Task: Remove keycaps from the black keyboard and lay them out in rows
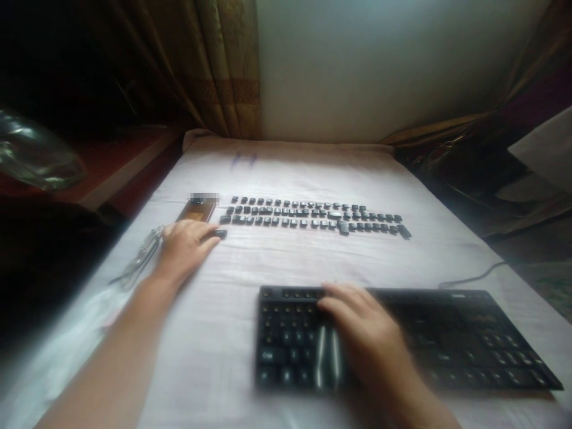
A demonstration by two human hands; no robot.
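My left hand [190,244] is at the left end of the rows of loose keycaps, its thumb and fingertips closed on a black keycap [220,233] at the cloth. Several small black keycaps [273,221] lie in three rows to the right of it. In front of me is a black keyboard [286,339], with many keys still on its left side and bare stretches in its middle and right. My right hand [361,316] rests across the keyboard's upper middle, fingers stretched leftward and slightly apart. Beside its wrist, two shiny pale streaks [328,357] show on the keyboard; blur hides what they are.
A brown, flat object [196,210] lies beyond my left hand. Clear crumpled plastic [143,256] is at the bed's left side. The keyboard's cable [473,275] runs off right. A patterned curtain [214,71] and pale wall [357,71] stand behind the cloth-covered surface [313,167].
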